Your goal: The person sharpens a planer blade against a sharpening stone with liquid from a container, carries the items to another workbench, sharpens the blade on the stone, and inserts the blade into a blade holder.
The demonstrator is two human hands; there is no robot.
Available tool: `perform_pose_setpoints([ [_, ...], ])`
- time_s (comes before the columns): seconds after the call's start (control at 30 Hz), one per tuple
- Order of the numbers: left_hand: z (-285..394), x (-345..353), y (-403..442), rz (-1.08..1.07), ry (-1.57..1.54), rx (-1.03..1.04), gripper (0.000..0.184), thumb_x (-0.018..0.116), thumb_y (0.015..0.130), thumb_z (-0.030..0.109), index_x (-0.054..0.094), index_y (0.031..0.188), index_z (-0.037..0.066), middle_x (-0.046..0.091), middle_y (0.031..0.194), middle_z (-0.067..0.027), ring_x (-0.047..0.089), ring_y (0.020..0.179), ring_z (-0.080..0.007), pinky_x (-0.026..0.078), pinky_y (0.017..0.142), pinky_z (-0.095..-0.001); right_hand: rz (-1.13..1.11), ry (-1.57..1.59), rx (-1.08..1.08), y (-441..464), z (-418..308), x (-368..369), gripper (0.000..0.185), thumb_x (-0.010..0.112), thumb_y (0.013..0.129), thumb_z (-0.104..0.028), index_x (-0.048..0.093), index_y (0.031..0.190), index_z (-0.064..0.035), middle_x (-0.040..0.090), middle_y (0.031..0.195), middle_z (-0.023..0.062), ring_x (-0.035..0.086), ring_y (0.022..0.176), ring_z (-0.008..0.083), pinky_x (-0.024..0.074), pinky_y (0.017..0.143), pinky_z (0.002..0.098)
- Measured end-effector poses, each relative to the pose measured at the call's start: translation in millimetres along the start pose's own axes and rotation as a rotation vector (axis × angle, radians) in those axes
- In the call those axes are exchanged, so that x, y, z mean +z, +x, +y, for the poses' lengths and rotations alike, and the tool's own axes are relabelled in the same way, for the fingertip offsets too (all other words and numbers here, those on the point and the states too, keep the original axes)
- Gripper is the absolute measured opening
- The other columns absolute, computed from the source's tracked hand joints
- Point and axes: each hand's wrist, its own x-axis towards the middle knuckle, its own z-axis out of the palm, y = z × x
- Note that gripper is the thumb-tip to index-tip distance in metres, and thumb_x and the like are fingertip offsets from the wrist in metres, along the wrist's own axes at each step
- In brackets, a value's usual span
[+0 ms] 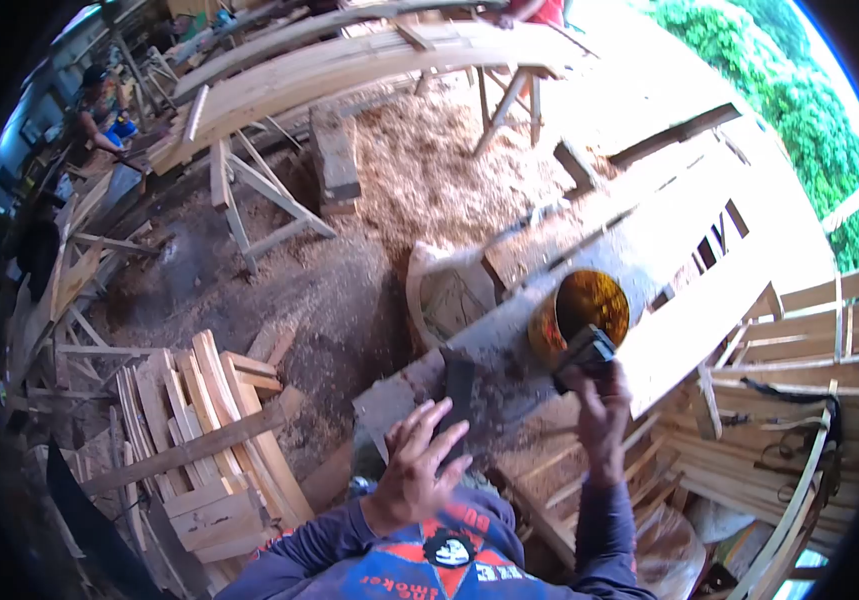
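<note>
My right hand (601, 405) is closed round a small dark object (587, 352) with a pale, shiny top, at the near rim of a rusty yellow can (547, 335). What the object is I cannot make out. The can stands on a worn plank bench (494, 385), its inside dark and brownish. My left hand (417, 465) is raised in front of my chest, its fingers apart and holding nothing. Beyond its fingertips a dark flat piece (457, 378) lies on the bench.
Long boards (349, 75) rest on trestles at the back, over wood shavings (419, 165). Stacked wood strips (214, 420) stand at the lower left. A slatted wooden frame (799, 420) is at the right. A person (101, 110) sits at the far left; another's red clothing (547, 12) shows at the top.
</note>
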Motion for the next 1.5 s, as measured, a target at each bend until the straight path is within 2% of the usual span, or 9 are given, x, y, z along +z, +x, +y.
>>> perform_pose_setpoints([
  [0.1,-15.1,1.1,-2.8,0.024,-0.035,-0.017,0.045,0.079,0.088,0.024,0.071,0.128,0.005,0.058,0.147,-0.0196,0.053,0.137,-0.0381,0.038,0.114,-0.0478,0.03,-0.307,0.0,65.8,-12.5,-24.7,0.025,0.06,0.093,-0.016,0.063,0.109,0.0037,0.074,0.09,0.013,0.07,0.075,0.0211,0.0553,0.069,0.036],
  [0.17,-23.5,-2.4,-2.1,0.052,-0.04,-0.01,0.044,0.078,0.089,0.024,0.071,0.127,0.004,0.06,0.143,-0.02,0.058,0.132,-0.036,0.044,0.11,-0.0463,-0.038,-0.875,-0.054,103.2,-33.5,-24.9,0.036,0.061,0.086,-0.025,0.064,0.106,0.0055,0.07,0.083,0.0279,0.069,0.078,0.0467,0.0553,0.077,0.0514],
  [0.3,-33.8,-12.6,-3.1,0.071,-0.098,-0.091,0.042,0.077,0.092,0.025,0.071,0.128,0.004,0.061,0.142,-0.0202,0.061,0.128,-0.0375,0.046,0.109,-0.0462,-0.442,-1.361,0.098,161.3,19.0,-28.3,0.042,0.065,0.083,-0.033,0.07,0.097,0.0064,0.072,0.09,0.0322,0.071,0.088,0.0493,0.0575,0.084,0.0549],
  [0.6,-46.7,-19.3,-14.1,0.103,-0.086,-0.137,0.037,0.074,0.097,0.024,0.071,0.127,0.003,0.064,0.137,-0.0205,0.063,0.126,-0.037,0.05,0.107,-0.0455,-0.946,-1.378,-0.022,197.9,156.9,-47.5,0.04,0.069,0.085,-0.032,0.076,0.101,0.0035,0.074,0.096,0.0301,0.074,0.091,0.0439,0.0592,0.082,0.0512],
  [0.83,-35.7,16.2,-23.9,0.039,-0.207,-0.108,0.037,0.075,0.096,0.023,0.071,0.125,0.001,0.064,0.138,-0.0217,0.064,0.125,-0.0392,0.052,0.106,-0.0451,-0.341,-0.972,0.074,164.4,62.3,-54.4,0.039,0.067,0.087,-0.028,0.071,0.113,0.0013,0.073,0.102,0.0308,0.071,0.098,0.0473,0.056,0.086,0.0523],
  [0.9,-40.7,36.3,-24.9,-0.019,-0.258,-0.06,0.036,0.075,0.096,0.022,0.071,0.125,0.001,0.065,0.136,-0.0224,0.064,0.125,-0.0389,0.051,0.106,-0.0451,-0.316,-0.956,-0.13,151.8,59.0,-55.0,0.033,0.068,0.091,-0.029,0.071,0.106,0.0003,0.071,0.085,0.0239,0.071,0.078,0.0367,0.0542,0.071,0.0483],
  [1.03,-32.8,37.4,-18.3,0.096,-0.263,0.051,0.032,0.077,0.091,0.016,0.071,0.117,-0.001,0.067,0.129,-0.0245,0.064,0.123,-0.041,0.051,0.106,-0.0469,-0.346,-0.245,0.008,117.5,24.1,-47.1,0.047,0.064,0.103,-0.031,0.064,0.137,0.0015,0.076,0.113,0.0125,0.071,0.099,0.0171,0.0559,0.089,0.0308],
  [1.23,-55.7,47.7,-13.2,0.25,-0.156,-0.144,0.029,0.072,0.092,0.01,0.072,0.119,-0.001,0.068,0.128,-0.022,0.066,0.117,-0.041,0.053,0.101,-0.0452,-0.349,-0.584,-0.535,-0.3,46.3,33.1,0.034,0.073,0.089,-0.014,0.065,0.12,-0.0026,0.068,0.102,0.0195,0.067,0.094,0.0399,0.0553,0.083,0.0462],
  [1.5,-98.0,99.4,5.7,0.026,0.168,0.142,0.042,0.064,0.097,0.014,0.064,0.139,0.008,0.059,0.15,-0.0111,0.05,0.139,-0.0375,0.039,0.116,-0.0494,-0.425,-0.85,-0.616,-86.0,142.8,76.4,0.045,0.069,0.085,-0.015,0.063,0.128,-0.0038,0.067,0.115,0.0124,0.062,0.103,0.0316,0.0488,0.088,0.0442],
])
